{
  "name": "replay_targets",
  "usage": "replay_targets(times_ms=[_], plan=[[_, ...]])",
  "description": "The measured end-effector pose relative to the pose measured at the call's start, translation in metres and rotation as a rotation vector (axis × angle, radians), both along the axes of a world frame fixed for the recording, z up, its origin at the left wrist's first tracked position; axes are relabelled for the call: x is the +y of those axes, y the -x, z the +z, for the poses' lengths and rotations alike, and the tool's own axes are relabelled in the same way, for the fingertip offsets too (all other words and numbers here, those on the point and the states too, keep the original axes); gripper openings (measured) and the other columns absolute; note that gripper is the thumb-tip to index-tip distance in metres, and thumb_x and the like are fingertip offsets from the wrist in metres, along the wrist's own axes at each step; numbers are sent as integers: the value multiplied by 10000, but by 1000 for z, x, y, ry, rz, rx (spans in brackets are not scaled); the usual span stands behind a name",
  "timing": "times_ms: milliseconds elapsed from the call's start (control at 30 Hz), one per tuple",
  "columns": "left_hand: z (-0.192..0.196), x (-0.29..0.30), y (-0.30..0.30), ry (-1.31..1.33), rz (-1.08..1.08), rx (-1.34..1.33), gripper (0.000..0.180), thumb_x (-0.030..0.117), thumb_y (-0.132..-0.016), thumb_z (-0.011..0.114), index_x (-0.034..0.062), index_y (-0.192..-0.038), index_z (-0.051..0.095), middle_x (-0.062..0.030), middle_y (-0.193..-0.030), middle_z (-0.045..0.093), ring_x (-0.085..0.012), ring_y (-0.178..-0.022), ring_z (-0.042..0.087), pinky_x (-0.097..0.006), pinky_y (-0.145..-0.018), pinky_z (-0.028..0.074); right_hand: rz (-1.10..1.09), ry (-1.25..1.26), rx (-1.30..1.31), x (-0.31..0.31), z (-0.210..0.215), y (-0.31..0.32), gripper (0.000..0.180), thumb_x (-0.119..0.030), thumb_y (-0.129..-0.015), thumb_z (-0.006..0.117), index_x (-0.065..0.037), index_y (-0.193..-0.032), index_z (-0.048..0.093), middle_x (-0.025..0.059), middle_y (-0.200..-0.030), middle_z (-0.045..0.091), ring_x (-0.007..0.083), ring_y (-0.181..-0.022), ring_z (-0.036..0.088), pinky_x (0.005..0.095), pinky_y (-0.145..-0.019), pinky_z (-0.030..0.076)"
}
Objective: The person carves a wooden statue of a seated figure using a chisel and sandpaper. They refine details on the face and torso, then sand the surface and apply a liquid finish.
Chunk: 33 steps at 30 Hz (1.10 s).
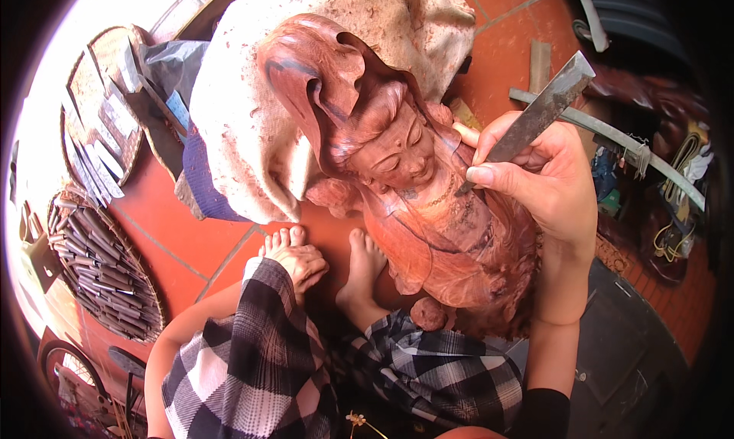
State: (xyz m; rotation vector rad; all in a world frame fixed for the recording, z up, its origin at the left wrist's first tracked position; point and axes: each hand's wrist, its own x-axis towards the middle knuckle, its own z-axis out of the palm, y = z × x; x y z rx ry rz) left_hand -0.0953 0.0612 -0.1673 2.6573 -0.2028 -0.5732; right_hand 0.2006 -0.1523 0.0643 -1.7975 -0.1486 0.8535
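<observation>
A reddish-brown carved wooden statue [451,232] of a hooded figure with lowered eyes leans back, its head on a pale cloth-covered support. My right hand [535,171] is closed round a flat steel carving blade [547,106], thumb and fingers pinching it low down. The broad bevelled end points up and away to the right. Its narrow dark tip meets the statue's chest just below the neck. My left hand [303,267] reaches past my checked trouser leg and rests over my foot, its fingers loosely bent with nothing visible in them.
A round basket [157,309] full of dark-handled tools stands at the left. Beyond it, another woven tray [95,49] carries flat blades. The pale cloth [245,95] is sprinkled with wood chips. On the right, a long metal bar [642,152] lies near cluttered dark carved wood.
</observation>
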Motion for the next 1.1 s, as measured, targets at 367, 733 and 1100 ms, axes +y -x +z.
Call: replay_targets(times_ms=[367, 733, 1100], plan=[[-4, 3, -1, 42, -34, -11, 686, 546, -672, 693, 97, -1185, 615, -169, -1146, 589, -401, -1114, 537, -506, -979, 403, 63, -4, -77, 0, -2, -1, 106, 49, -787, 745, 44, -865, 673, 57, -865, 674, 110, -804, 645, 244, -743, 517], [-7, 0, 8, 12, 14, -95, 703, 549, -675, 689, 102, -1211, 605, -173, -1145, 596, -406, -1111, 548, -518, -980, 406, 47, -41, 0, -6, -4, -6, 127, 54, -780, 747, 47, -882, 672, 63, -875, 677, 111, -795, 656, 240, -733, 530], [-19, -3, 21, -56, 76, -26, 740, 516, -737, 634, 61, -1311, 526, -178, -1224, 596, -395, -1196, 526, -490, -1033, 386, 42, 87, 95, 4, 8, -9, 139, 30, -748, 766, 32, -846, 668, 46, -818, 647, 114, -757, 628, 375, -1024, 473]])
